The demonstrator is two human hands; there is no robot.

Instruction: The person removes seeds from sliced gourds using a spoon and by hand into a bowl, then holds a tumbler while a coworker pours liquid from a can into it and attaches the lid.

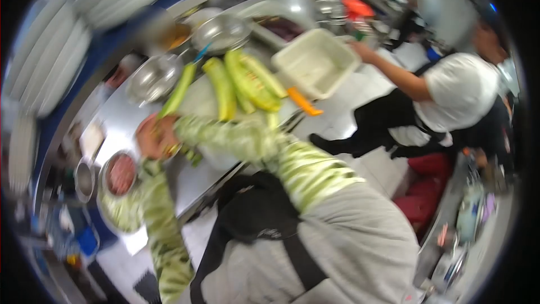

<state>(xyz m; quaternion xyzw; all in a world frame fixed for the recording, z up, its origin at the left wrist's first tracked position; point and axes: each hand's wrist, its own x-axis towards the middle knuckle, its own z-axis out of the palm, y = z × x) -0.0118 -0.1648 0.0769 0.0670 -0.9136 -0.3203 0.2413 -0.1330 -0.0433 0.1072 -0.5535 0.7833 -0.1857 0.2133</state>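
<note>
My left hand [148, 145] and my right hand [166, 126] are close together and overlapping above the steel worktable. Both look closed, their fingers curled inward, but blur hides what they hold. Small yellow-green bits show by the fingers, and green scraps [194, 156] lie just beside them. A long green vegetable strip [181, 89] reaches up from my hands, with a thin blue item [203, 52] at its far end. Several large split green squash pieces [247, 81] lie on the pale cutting board [198, 97]. A bowl of pink minced meat [121, 173] stands near my left hand.
Steel bowls [154, 79] stand at the table's far side. Another person [458, 90] on the right has a hand on a white plastic tub [318, 62]. An orange-handled tool [304, 102] lies by the tub. Stacked white plates [50, 50] fill the upper left.
</note>
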